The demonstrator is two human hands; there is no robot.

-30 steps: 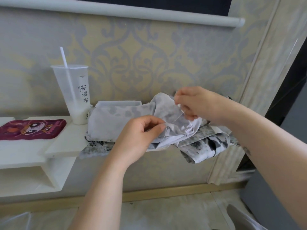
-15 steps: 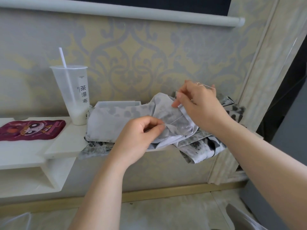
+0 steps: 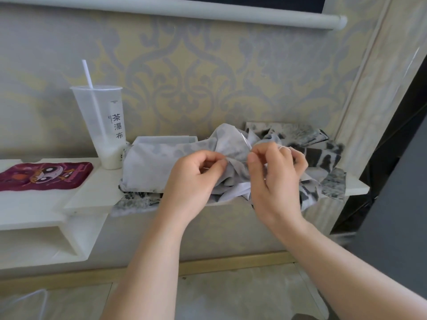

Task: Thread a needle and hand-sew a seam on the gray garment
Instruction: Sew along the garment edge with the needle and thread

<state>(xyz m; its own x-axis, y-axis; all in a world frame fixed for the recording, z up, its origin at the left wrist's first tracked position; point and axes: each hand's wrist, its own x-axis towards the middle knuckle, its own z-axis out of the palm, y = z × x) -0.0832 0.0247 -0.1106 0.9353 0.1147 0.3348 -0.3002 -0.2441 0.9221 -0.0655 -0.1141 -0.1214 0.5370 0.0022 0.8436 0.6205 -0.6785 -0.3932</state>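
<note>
- Hands sit close together at the front edge of a white wall shelf (image 3: 92, 192), both bare forearms reaching in from below.
- The gray garment (image 3: 159, 162) lies crumpled on the middle of that shelf, and one raised fold of it stands between the two hands.
- The left hand (image 3: 196, 176) pinches that fold between thumb and forefinger, the other fingers curled under.
- A thin pale sliver shows beside the left thumb; I cannot tell whether it is the needle.
- The right hand (image 3: 277, 179) is just right of the fold, fingers curled in and thumb tip pointing toward the cloth.
- A white thread (image 3: 294, 150) loops over the backs of the right fingers and is held there. What the thumb and forefinger themselves pinch is too small to tell.
- A darker black-and-white patterned fabric (image 3: 323, 158) is bunched behind and to the right of the garment, and part of it hangs over the shelf's front edge.
- A tall clear plastic cup (image 3: 101, 125) stands just left of the garment, with a little white drink in the bottom and black characters printed down its side.
- A white straw (image 3: 89, 75) leans out of the cup.
- A maroon cartoon-print cloth (image 3: 44, 175) lies flat at the far left of the shelf, apart from the cup.
- Damask wallpaper (image 3: 208, 77) in yellow and gray covers the wall behind.
- A white roller tube (image 3: 231, 16) runs across the top.
</note>
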